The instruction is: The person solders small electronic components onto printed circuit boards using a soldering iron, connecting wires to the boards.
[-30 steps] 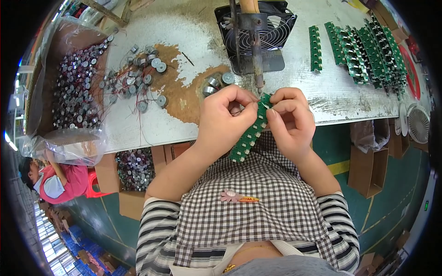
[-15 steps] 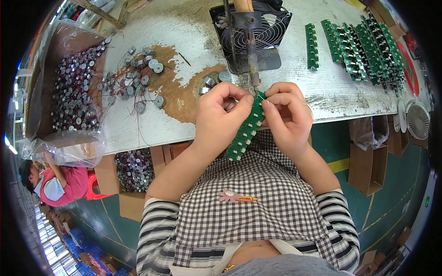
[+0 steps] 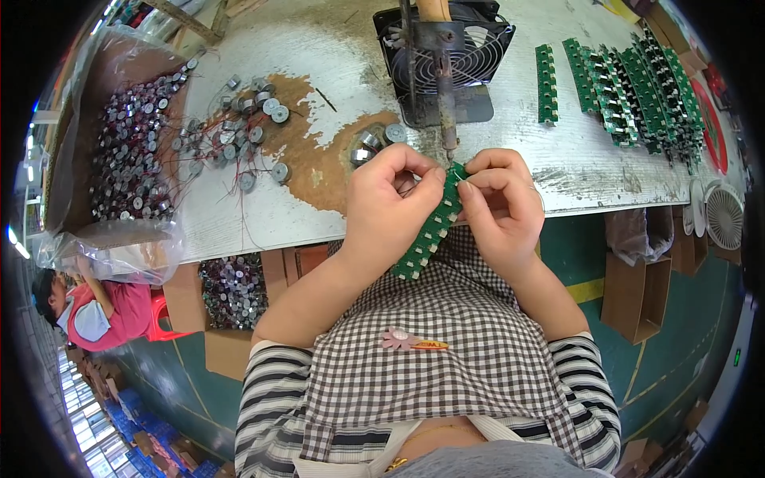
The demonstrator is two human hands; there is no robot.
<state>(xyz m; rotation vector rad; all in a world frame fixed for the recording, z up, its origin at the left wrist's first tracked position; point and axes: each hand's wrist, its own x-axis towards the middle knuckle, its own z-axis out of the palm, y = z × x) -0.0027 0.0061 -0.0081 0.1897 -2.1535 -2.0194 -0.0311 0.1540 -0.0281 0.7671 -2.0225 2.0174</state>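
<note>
A green circuit board strip with rows of small white connectors slants down toward my apron, its upper end just under the tip of an upright soldering iron. My left hand is closed, thumb and finger pinching at the strip's upper left edge. Across from it, my right hand pinches at the upper right edge, its other fingers curled. Thin pale wire ends seem to show between the fingertips. What lies inside the curled left fingers is mostly hidden.
Behind the iron stands a black fan. Loose round motors with red wires lie on the worn table, beside a plastic-lined box of motors. More green strips stand at the right. A person sits at far left.
Both hands and the strip stay at the iron's tip, with only slight finger shifts. The whole view has moved a little, so the table things appear slightly farther right.
</note>
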